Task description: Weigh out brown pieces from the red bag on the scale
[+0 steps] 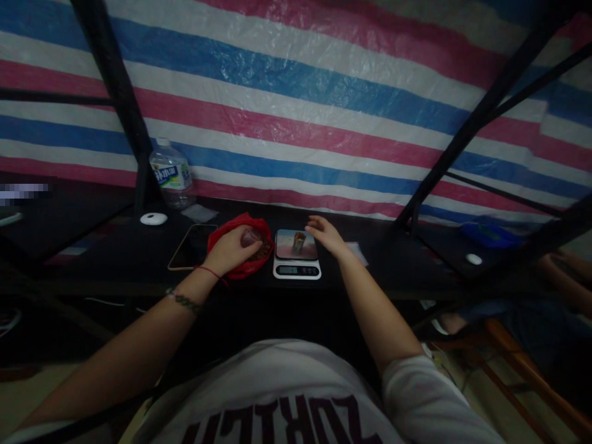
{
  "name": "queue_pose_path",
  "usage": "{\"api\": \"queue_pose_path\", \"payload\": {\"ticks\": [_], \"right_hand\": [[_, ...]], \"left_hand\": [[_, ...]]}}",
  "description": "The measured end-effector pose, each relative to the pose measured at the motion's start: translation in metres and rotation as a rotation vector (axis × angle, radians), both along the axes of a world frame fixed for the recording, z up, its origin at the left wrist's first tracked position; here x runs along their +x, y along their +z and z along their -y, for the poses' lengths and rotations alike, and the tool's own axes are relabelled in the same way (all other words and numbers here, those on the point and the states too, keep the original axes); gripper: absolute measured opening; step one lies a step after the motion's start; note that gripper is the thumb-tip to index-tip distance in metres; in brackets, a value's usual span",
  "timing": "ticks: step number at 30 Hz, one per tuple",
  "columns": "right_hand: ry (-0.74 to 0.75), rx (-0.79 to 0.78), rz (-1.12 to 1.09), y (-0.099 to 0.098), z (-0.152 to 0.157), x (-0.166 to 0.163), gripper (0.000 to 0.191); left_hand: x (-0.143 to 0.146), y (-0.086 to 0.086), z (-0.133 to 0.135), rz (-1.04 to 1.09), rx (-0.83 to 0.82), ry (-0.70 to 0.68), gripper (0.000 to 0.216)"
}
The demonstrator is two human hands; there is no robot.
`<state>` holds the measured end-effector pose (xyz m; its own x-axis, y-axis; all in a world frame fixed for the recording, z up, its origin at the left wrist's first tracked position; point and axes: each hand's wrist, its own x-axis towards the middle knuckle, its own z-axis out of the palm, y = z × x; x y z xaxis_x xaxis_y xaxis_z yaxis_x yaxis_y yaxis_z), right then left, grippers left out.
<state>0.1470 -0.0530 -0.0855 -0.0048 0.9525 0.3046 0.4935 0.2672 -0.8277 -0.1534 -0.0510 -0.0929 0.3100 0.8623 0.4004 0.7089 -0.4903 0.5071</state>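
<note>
My left hand rests in a red plastic bag on the dark table, its fingers closed round a small clear cup-like thing that I cannot make out well. A small white kitchen scale stands just right of the bag, with a small brownish item on its platform. My right hand hovers at the scale's right edge, fingers loosely spread and holding nothing.
A phone lies flat left of the bag. A water bottle, a white round disc and a clear wrapper sit further back. Black frame poles rise at both sides. Another person's arm shows at far right.
</note>
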Motion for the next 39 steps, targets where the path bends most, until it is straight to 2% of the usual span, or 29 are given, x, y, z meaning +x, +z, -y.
{"api": "queue_pose_path", "payload": {"ticks": [3,6,9,13,16,19,22,24,28,33,39], "right_hand": [[0.028,-0.051,0.103,-0.010,0.000,-0.009,0.074],[0.025,-0.060,0.126,-0.019,0.001,-0.015,0.075],[0.003,-0.059,0.114,-0.025,0.000,-0.016,0.064],[0.037,-0.051,0.122,-0.028,-0.002,-0.016,0.039],[0.037,-0.002,0.100,-0.022,-0.001,-0.022,0.033],[0.125,0.051,-0.004,-0.011,0.003,-0.038,0.034],[0.239,0.055,-0.151,-0.001,0.007,-0.059,0.046],[0.256,0.050,-0.193,0.003,0.009,-0.071,0.053],[0.246,0.078,-0.088,0.010,0.013,-0.086,0.046],[0.320,0.129,0.047,0.025,0.022,-0.094,0.036],[0.296,0.241,0.287,0.042,0.026,-0.099,0.035]], "left_hand": [[0.000,-0.003,-0.002,-0.039,-0.070,0.003,0.051],[0.002,-0.005,-0.002,-0.029,-0.072,-0.016,0.050],[0.004,-0.004,0.001,0.025,-0.049,-0.046,0.049],[0.006,-0.002,0.004,0.063,-0.020,-0.068,0.051],[0.006,-0.001,0.005,0.071,0.004,-0.107,0.052],[0.008,0.000,0.007,0.077,0.044,-0.122,0.054],[0.009,0.000,0.009,0.077,0.075,-0.157,0.055],[0.009,0.001,0.010,0.081,0.089,-0.186,0.054],[0.010,0.003,0.013,0.091,0.095,-0.193,0.055],[0.010,0.005,0.014,0.111,0.082,-0.171,0.052],[0.010,0.007,0.016,0.152,0.069,-0.160,0.050]]}}
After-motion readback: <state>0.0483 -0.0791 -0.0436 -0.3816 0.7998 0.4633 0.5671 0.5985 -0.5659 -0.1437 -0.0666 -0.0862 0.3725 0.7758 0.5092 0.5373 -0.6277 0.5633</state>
